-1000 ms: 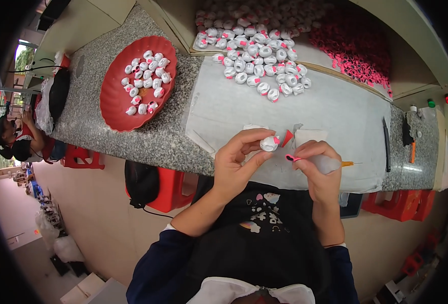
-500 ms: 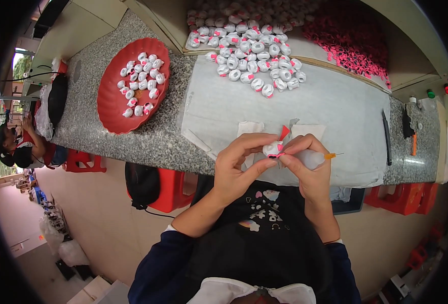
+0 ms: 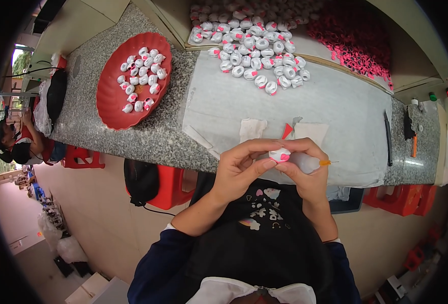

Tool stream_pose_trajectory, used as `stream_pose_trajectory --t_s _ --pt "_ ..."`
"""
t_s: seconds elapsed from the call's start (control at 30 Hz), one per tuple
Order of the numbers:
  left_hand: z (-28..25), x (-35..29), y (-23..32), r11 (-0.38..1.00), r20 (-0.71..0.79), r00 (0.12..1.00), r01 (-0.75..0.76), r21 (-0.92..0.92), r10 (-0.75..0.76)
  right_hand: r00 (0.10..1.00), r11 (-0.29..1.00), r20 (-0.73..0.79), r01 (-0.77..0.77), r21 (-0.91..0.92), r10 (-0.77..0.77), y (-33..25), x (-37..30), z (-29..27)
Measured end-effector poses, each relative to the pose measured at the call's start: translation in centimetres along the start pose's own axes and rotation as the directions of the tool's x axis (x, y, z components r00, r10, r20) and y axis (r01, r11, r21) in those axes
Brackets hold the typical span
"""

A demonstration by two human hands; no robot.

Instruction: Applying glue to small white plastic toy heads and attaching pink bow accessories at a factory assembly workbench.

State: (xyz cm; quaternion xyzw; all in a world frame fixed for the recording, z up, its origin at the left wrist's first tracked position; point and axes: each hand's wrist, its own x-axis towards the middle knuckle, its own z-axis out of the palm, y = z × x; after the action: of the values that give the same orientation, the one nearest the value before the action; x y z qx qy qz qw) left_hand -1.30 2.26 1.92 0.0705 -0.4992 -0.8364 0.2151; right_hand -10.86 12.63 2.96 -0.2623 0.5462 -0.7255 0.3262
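Between both hands, above the front of the white sheet (image 3: 224, 101), is a small white rounded plastic piece with a pink bow-like patch (image 3: 279, 154). My left hand (image 3: 234, 172) pinches its left side between thumb and fingers. My right hand (image 3: 312, 185) presses the other side with thumb and index finger. Tucked in that same hand lies a translucent squeeze bottle (image 3: 307, 163) with an orange needle tip pointing right. Just beyond the fingers, a red pointed thing (image 3: 287, 131) lies between two whitish cloth pads (image 3: 253, 129). The underside of the white piece is hidden.
A heap of similar white pieces (image 3: 262, 53) and many small pink parts (image 3: 350, 55) fill the shelf behind. On the left stands a red scalloped dish (image 3: 105, 111) with several white pieces. A black slim tool (image 3: 387, 139) lies right. Another person (image 3: 24, 144) sits far left.
The white piece has been turned in my fingers: its pink patch now faces me, and the dark, pink-edged opening seen before is out of sight. Both hands have drawn closer together.
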Motion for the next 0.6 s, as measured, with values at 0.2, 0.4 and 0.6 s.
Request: stream_pose_trajectory --t_s 0.2,0.4,0.6 --pt "0.0 -0.1 -0.7 0.987 0.034 0.993 -0.117 0.113 0.114 1.000 0.996 0.022 -0.009 0.091 0.007 0.4 -0.5 -0.7" --pt "0.1 -0.2 -0.1 0.999 -0.024 0.999 0.045 0.000 -0.045 0.989 0.983 0.024 -0.151 0.109 0.149 0.0 -0.6 -0.8" --pt "-0.9 0.0 -0.6 0.991 0.044 0.997 -0.061 0.118 0.057 0.992 0.989 0.036 -0.127 0.076 0.124 0.2 -0.6 -0.8"
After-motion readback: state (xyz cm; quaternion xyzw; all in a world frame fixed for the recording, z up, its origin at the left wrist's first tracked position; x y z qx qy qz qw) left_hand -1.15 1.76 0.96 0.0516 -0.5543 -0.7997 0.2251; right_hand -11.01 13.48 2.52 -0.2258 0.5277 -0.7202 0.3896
